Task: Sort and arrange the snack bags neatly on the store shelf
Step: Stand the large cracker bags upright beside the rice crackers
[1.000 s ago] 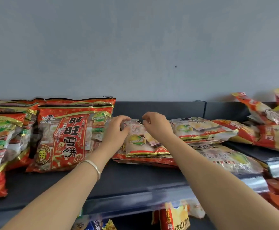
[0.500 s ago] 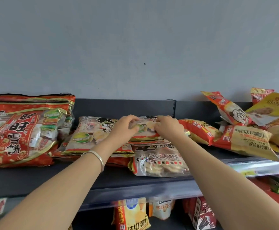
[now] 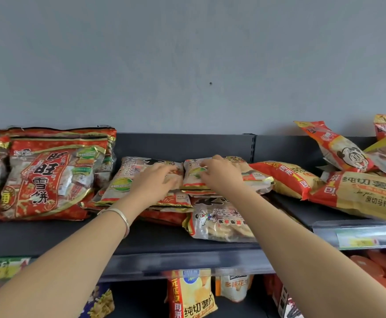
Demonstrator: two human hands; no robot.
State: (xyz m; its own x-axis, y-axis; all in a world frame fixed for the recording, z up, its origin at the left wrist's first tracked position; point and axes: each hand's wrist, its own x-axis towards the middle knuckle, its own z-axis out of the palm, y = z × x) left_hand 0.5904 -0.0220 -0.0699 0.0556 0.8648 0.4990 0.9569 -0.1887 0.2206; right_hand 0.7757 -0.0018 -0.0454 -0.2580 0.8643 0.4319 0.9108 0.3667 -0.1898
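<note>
Snack bags (image 3: 219, 223) sit heaped midway along the dark shelf (image 3: 49, 237), and compared to half a second back the left hand (image 3: 155, 182) has dropped its pinch and now lies on the pale bag (image 3: 123, 182) beside the big red bag (image 3: 47, 175). Plain grey wall (image 3: 187, 53) behind, more packs (image 3: 189, 294) on the tier below. Left fingers (image 3: 171, 173) look stretched fairly flat on that pale bag, kinda blurry tho, while the right hand (image 3: 222, 177) curls its fingers round the small bag (image 3: 194, 174) topping the pile.

- The big red bag (image 3: 40, 177) at far left read "旺旺雪饼".
- The yellow bag (image 3: 368, 193) at right read "纯切薯片" and, beneath that, "原切马铃薯片".
- Lower down, a yellow chip bag (image 3: 192, 299) read "纯切薯片", and the pale bag (image 3: 234, 286) beside it read "多味花生".
</note>
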